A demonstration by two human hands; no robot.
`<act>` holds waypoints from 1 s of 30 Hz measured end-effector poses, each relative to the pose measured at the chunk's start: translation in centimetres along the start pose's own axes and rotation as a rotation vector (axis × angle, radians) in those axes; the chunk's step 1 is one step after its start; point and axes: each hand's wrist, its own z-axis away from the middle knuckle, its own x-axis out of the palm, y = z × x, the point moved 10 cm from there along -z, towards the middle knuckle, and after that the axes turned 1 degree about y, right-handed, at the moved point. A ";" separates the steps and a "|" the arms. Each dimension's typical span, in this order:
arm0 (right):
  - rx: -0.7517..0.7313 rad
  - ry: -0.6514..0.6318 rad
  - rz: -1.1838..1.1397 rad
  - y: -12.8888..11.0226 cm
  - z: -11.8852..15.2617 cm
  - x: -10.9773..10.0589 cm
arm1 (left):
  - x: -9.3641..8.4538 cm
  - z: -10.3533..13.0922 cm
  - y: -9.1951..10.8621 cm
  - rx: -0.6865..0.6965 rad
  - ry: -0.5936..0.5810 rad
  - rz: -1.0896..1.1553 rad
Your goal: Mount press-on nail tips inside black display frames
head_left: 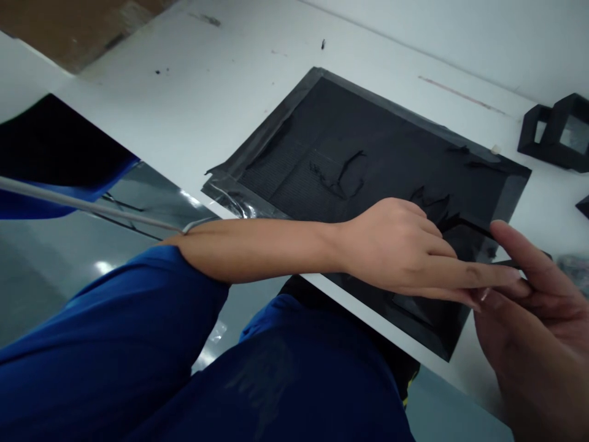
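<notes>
My left hand (405, 248) reaches across from the left, its index finger stretched out and its other fingers curled. Its index fingertip and thumb meet the fingers of my right hand (538, 313) at the right. Between the hands is a thin-edged black frame (469, 223), mostly hidden by the fingers; both hands appear closed on it. Beneath lies a black mat (391, 135) with taped, shiny edges. Thin black shavings (352, 172) and curled scraps (432, 199) are scattered over it.
Black open box-like frames (559, 132) stand at the right on the white table (257, 55). A brown board (87, 31) lies at the upper left. Beside the table's near edge is a blue and black object (59, 147). A grey cord (92, 205) runs to my left forearm.
</notes>
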 end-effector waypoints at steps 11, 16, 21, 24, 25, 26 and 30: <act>-0.028 0.052 -0.008 0.5 0.2 -1.3 | 0.0 -0.1 0.1 -0.025 0.022 0.035; -0.034 0.020 0.001 -0.3 0.5 -0.7 | 0.3 -0.4 -0.1 -0.035 -0.067 0.173; -0.042 -0.039 -0.029 -0.9 0.5 0.1 | 1.3 -0.6 -0.5 -0.111 -0.202 0.415; -0.038 -0.214 -0.041 -0.8 0.4 1.6 | 1.9 -0.5 -0.4 -0.139 -0.233 0.699; -0.032 -0.269 -0.040 -0.7 0.4 2.0 | 1.9 -0.5 -0.4 -0.152 -0.219 0.791; -0.025 -0.306 -0.031 -0.6 0.4 2.3 | 1.8 -0.4 -0.5 -0.168 -0.191 0.861; -0.032 -0.213 0.023 -0.7 0.6 1.8 | 1.8 -0.2 -1.2 -0.220 -0.116 0.955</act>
